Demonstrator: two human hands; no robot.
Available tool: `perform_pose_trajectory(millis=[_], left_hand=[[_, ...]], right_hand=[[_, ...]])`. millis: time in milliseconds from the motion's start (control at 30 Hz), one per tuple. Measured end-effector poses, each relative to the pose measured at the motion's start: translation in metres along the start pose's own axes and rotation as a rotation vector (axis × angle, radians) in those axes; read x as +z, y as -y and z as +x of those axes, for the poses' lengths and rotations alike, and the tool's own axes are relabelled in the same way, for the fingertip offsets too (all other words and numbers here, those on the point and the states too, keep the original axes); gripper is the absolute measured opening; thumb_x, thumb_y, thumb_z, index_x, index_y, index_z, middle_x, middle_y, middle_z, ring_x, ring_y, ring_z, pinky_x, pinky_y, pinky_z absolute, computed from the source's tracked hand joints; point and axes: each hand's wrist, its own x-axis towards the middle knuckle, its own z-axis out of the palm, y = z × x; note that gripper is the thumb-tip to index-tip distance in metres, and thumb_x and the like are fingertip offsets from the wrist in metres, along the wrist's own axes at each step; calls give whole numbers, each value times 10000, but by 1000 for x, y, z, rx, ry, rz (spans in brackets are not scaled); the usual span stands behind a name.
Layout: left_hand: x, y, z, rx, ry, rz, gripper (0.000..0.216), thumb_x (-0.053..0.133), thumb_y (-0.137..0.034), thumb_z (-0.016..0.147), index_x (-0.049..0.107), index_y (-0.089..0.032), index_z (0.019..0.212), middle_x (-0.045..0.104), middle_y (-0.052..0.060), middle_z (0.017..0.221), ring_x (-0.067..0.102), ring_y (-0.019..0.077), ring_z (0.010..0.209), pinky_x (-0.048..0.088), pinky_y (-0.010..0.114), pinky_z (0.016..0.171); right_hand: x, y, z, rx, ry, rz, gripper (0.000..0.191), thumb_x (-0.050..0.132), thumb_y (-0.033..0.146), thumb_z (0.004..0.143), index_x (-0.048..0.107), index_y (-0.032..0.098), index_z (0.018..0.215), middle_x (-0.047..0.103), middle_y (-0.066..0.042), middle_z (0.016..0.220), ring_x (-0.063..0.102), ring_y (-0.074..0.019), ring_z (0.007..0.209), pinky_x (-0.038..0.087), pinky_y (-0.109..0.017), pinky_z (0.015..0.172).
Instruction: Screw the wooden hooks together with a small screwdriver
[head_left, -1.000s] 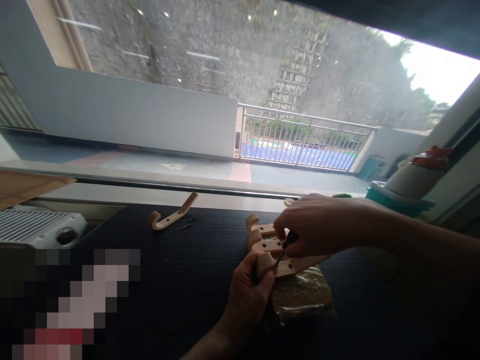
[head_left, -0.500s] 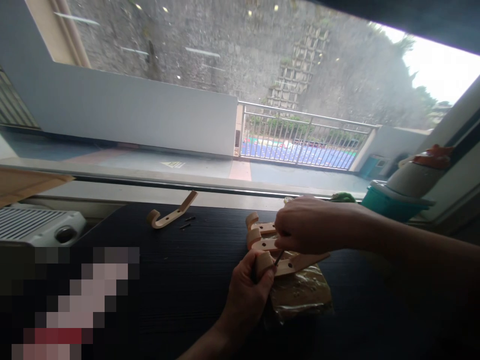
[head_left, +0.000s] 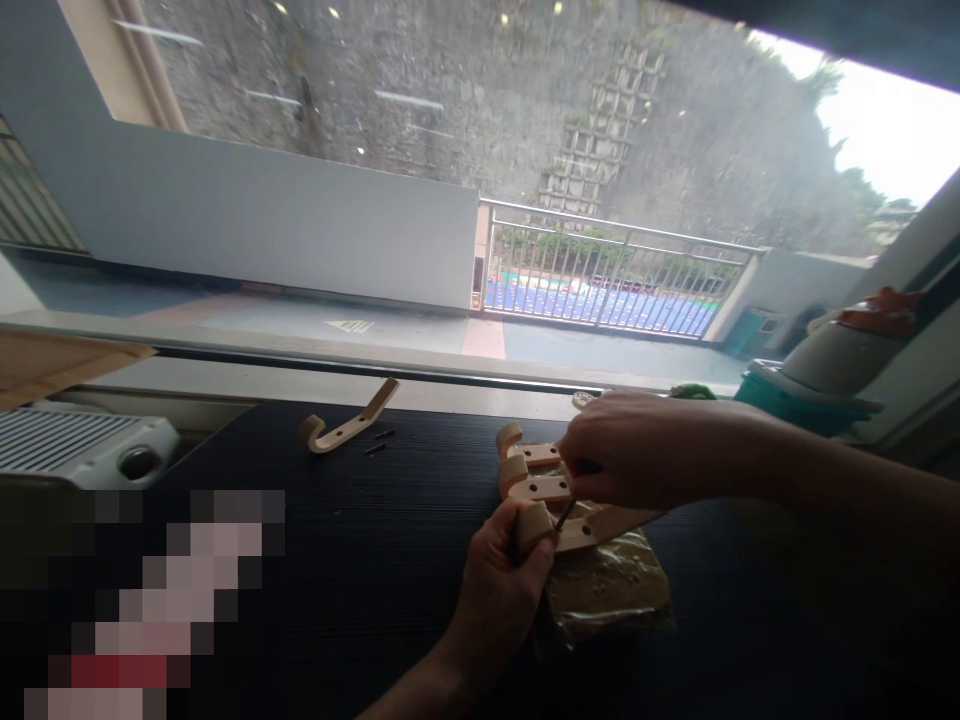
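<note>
My left hand is closed round the curled end of a pale wooden hook lying on the black table. My right hand is closed on a small dark screwdriver whose tip points down at that hook near my left thumb. Two more wooden hooks lie side by side just beyond, partly under my right hand. A clear plastic bag sits under the held hook.
A single wooden hook with two small dark screws lies farther left on the table. A white grilled appliance stands at the left edge, a teal-and-white container at the right. A window sill runs behind.
The view has shifted slightly. My right hand has edged a little to the right over the hooks; the left hand keeps its grip on the hook.
</note>
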Motion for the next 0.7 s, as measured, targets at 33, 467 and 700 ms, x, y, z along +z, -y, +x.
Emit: perform_pose_trajectory(millis=[33, 467, 700], left_hand=[[0, 1, 0, 2, 4, 4, 43, 588, -205, 782, 561, -177, 764, 550, -28, 702, 475, 120, 676, 408, 199, 632], [0, 2, -1, -6, 6, 9, 51, 579, -212, 799, 540, -183, 787, 562, -32, 763, 490, 118, 710, 418, 206, 663], [-2, 0, -1, -9, 41, -17, 47, 559, -218, 814, 554, -173, 802, 583, -14, 781, 509, 129, 736, 416, 217, 683]], right_hand=[[1, 0, -1, 13, -8, 2, 228, 506, 265, 803, 642, 137, 673, 562, -19, 595, 442, -102, 518, 274, -245, 502], [-4, -1, 0, -85, -35, 81, 116, 538, 221, 724, 632, 168, 683, 548, 18, 582, 409, -81, 501, 251, -229, 474], [5, -10, 5, 29, 2, 220, 222, 534, 353, 747, 669, 178, 772, 587, 19, 597, 418, -85, 487, 258, -227, 452]])
